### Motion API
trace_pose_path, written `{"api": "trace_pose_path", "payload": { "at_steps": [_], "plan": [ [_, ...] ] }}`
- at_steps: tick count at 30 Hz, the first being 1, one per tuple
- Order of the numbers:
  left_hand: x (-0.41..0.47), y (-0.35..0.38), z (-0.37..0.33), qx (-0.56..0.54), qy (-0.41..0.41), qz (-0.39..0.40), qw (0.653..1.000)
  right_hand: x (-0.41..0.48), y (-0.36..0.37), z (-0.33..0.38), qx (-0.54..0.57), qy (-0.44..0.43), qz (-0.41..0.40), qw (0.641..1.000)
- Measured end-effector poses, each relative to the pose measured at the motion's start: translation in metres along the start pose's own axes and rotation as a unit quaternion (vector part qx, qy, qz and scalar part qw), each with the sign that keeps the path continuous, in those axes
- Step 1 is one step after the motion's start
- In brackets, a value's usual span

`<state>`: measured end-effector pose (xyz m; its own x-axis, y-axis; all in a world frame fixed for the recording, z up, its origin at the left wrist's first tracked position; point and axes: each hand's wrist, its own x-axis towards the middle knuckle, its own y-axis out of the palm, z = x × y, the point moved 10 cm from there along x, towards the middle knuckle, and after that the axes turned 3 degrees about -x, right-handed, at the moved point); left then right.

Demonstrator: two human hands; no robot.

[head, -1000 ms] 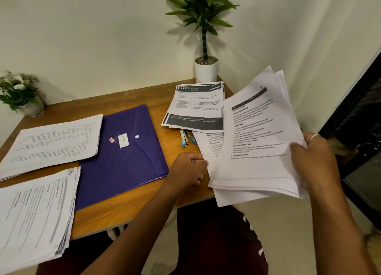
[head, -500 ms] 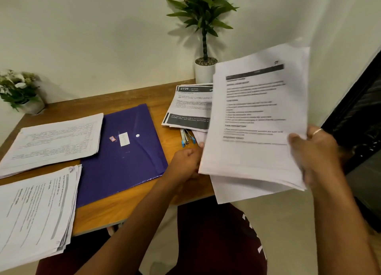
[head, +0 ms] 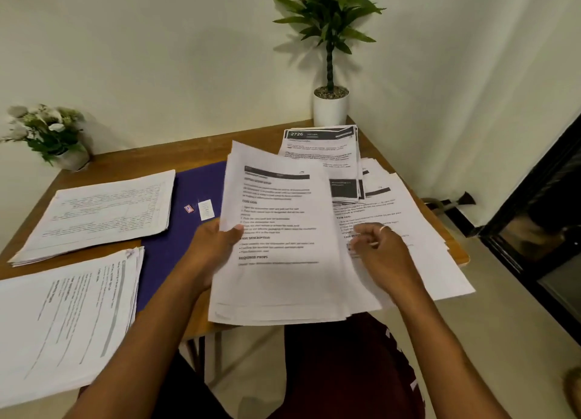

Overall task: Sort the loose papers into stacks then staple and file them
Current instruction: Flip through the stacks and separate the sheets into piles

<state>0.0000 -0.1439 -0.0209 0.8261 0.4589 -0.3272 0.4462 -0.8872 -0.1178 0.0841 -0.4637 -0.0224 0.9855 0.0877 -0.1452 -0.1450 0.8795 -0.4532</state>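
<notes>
Flower pot: one of two plants, at the far left corner of the counter.
Left stacks: two piles of printed sheets. One lies at the near left corner, the other just behind it along the left edge. Their print is too small to read.
Folder: one, purple, flat mid-counter, carrying two stickers, a small red-and-blue one and a white label. Neither is legible.
Left grip: thumb on the front and fingers behind, pinching the left edge of the held sheaf.
Held sheaf: one bundle, raised over the near edge. Its headings read "TASK GOAL", "TASK DESCRIPTION" and "REQUIRED PROPS".
Numbered stack: one, near the far right corner, headed "2726".
Tall plant: one, in a white pot at the far right corner.
Right grip: fingers curled at the sheaf's right edge. I cannot tell whether they pinch paper. There is one ring.
Fanned pile: one, overhanging the right edge, showing "TASK GOAL".
</notes>
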Motion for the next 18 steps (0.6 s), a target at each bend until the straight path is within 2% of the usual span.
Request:
{"api": "trace_pose_path", "payload": {
  "at_steps": [3,5,9,18],
  "plan": [
    [0.003,-0.021,0.011,0.027,0.002,-0.024,0.999,0.003,-0.048,-0.010,-0.183,-0.002,-0.149,0.972],
    [0.005,-0.026,0.023,0.036,0.000,-0.030,0.999,0.004,-0.074,-0.028,-0.262,0.045,-0.193,0.945],
    [0.007,-0.029,0.031,0.034,0.018,-0.044,0.998,0.014,-0.094,-0.051,-0.293,0.102,-0.153,0.938],
    [0.006,-0.025,0.028,0.059,0.040,-0.023,0.997,0.079,-0.067,-0.020,-0.358,0.087,-0.037,0.929]
  ]
}}
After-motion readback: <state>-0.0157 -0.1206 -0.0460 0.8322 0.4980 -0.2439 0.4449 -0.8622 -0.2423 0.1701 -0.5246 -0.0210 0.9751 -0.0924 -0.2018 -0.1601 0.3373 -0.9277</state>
